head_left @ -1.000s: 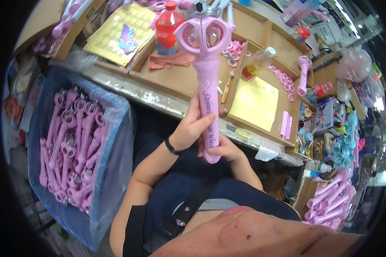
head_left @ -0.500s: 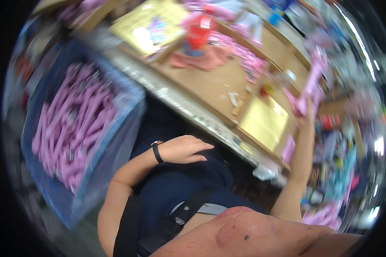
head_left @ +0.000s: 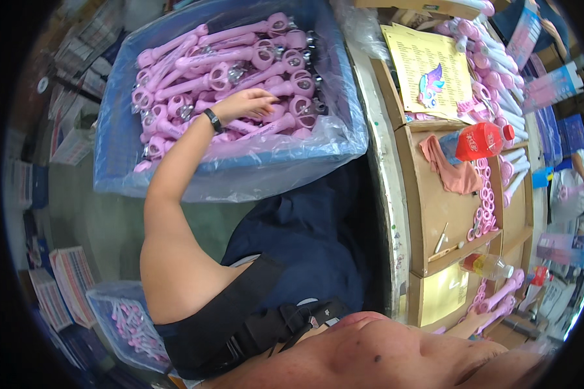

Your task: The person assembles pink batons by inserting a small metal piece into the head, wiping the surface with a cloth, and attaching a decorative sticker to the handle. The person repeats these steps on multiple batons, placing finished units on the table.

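Observation:
My left hand (head_left: 248, 107) is stretched over a blue plastic crate (head_left: 360, 120) lined with clear film. Its fingers are extended and hold nothing; whether they touch the pile beneath I cannot tell. Pink toy wands (head_left: 217, 59) with ring-shaped heads and shiny metal-looking parts fill the crate. At the lower right, partly cut off by my own body, my right hand (head_left: 476, 321) is closed around pink toy wands (head_left: 499, 305), beside the divided cardboard tray on the bench.
The cardboard tray (head_left: 416, 194) holds small pink rings (head_left: 483, 214), a salmon cloth (head_left: 451, 172), a red-labelled bottle (head_left: 477, 141) and a second bottle (head_left: 486, 266). Yellow printed sheets (head_left: 428, 65) lie there too. Another crate (head_left: 133, 327) stands behind on the left. Co-workers are at the far right.
My view has swung left toward the crate. My left hand has moved from in front of my body to over the pink wands. My right hand stays by the bench with pink wands.

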